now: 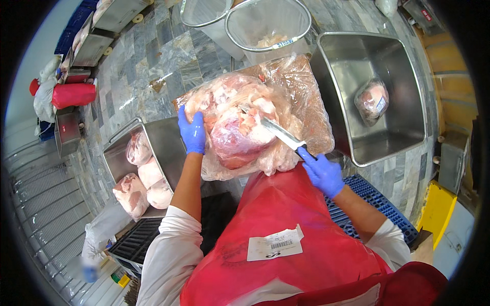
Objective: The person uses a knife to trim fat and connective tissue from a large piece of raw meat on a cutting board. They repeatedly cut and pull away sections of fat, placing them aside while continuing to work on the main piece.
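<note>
A large piece of raw pink-and-white meat (237, 137) lies on crumpled clear plastic film over a brown board (293, 69). My left hand (192, 131), in a blue glove, rests against the meat's left side with thumb and fingers apart. In my blue-gloved right hand (323, 174) is a knife (280, 133), gripped by its dark handle. Its blade points up and left across the meat, by a loosened flap of trimmings (249, 121). Paler meat (224, 92) lies behind, partly under film. The blade's tip is hard to make out among the trimmings.
Right of the board stands a deep steel tub (372, 53) holding one wrapped piece of meat (372, 101). At left, another steel tub (171, 148) holds several bagged pieces (150, 173). Hoop-rimmed clear bags (268, 25) stand beyond the board. A blue plastic pallet (375, 206) lies low right.
</note>
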Tool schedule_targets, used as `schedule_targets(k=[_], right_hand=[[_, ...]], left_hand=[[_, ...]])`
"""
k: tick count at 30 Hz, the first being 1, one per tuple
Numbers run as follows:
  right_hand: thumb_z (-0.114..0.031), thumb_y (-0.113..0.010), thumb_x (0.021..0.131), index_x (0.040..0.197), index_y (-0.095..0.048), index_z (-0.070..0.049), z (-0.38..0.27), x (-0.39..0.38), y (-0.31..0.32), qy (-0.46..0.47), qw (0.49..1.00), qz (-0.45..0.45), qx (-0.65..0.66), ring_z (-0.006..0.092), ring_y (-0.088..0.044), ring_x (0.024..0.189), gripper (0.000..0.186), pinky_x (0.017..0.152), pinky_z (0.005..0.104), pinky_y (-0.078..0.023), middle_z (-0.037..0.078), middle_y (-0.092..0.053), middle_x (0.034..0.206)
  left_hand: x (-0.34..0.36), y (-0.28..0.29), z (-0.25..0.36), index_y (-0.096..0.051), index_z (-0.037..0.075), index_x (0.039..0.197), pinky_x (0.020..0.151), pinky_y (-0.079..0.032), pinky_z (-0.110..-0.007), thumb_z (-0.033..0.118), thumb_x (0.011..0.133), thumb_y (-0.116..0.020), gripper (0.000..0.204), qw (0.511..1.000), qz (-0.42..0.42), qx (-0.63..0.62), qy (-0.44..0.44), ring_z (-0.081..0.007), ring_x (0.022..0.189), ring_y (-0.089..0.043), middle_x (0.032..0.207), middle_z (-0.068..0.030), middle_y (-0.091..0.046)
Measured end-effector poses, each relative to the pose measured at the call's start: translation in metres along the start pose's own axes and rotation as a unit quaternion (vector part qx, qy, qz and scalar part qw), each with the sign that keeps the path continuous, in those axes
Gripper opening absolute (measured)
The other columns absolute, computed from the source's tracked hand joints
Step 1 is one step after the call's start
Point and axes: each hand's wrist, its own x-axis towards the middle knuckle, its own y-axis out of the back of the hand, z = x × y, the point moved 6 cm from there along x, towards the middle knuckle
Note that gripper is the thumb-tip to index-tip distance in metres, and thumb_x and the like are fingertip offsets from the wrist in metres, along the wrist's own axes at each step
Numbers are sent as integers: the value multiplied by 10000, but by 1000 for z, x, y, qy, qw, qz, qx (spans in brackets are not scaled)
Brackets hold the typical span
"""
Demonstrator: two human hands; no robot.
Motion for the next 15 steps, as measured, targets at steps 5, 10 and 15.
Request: schedule_targets(k=[5,10,15], right_hand=[[-303,-686,991,1516,-571,-356,29,-15,105,30,989,-132,-65,310,-600,568,541,527,458,-518,114,-576,785],[-264,-699,975,1460,-631,-322,25,-19,170,-52,991,-122,17,358,-633,631,493,583,485,-527,138,-617,772],[-244,-702,967,1434,-652,-303,9,30,168,9,987,-153,-49,365,-655,647,473,588,481,-535,150,-646,777]], left_hand=[[7,-11,2,-449,-23,1555,1178,-381,-369,210,932,-703,712,998,-45,-27,-28,-294,1411,-501,1547,-236,-507],[17,-17,-5,-453,-27,1551,1171,-386,-359,183,938,-710,697,995,-80,-46,-37,-281,1395,-511,1541,-214,-517],[17,-17,0,-457,-13,1555,1162,-397,-358,167,940,-711,690,994,-89,-57,-20,-257,1383,-516,1537,-194,-521]])
